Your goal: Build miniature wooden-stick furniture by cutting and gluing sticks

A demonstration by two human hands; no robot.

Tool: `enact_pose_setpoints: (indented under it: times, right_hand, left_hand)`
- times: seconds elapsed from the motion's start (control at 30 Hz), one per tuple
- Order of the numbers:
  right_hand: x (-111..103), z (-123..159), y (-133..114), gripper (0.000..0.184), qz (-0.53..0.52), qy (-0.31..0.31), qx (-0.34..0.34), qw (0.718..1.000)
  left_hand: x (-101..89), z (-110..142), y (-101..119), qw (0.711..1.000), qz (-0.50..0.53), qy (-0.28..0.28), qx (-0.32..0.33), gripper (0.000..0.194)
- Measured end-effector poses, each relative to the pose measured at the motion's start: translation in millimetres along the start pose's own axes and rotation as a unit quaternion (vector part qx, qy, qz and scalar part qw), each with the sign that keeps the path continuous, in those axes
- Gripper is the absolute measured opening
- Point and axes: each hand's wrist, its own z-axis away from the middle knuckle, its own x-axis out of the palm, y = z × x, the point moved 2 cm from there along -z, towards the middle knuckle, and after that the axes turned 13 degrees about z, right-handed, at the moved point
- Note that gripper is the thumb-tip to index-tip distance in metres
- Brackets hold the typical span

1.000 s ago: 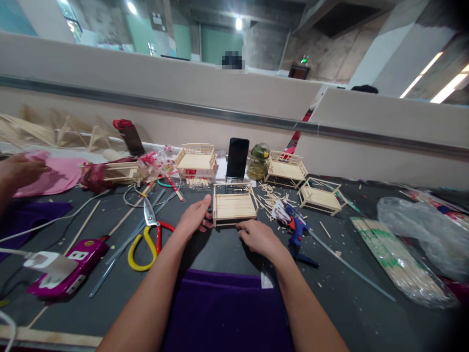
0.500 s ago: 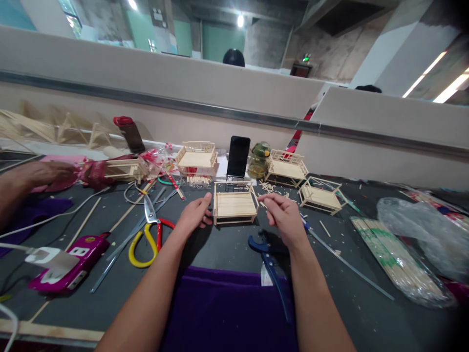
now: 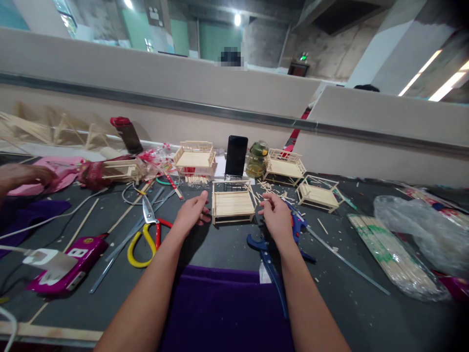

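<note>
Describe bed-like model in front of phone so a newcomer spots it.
On the dark table, find the upright black phone near the middle. The small bed-like wooden model stands just in front. Among similar models, only it sits between left grip and right grip.

R hand | frt → R side of mini bench | blue cutter now uncovered
</note>
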Motion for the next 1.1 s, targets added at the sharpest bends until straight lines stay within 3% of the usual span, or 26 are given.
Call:
enact_pose_setpoints:
  times: [0.3,1.1]
  right_hand:
    - [5.5,3.1,-4.5,0.044,0.115,-0.056,0.011,0.992]
    - [6.8,6.2,-9.0,0.044,0.141,-0.081,-0.003,0.987]
  left_hand:
    - [2.4,-0.1,-2.6,1.0,-0.015,-0.021,-0.011,0.073]
    - [5.2,0.7,-1.1,0.999,-0.009,-0.029,-0.021,0.069]
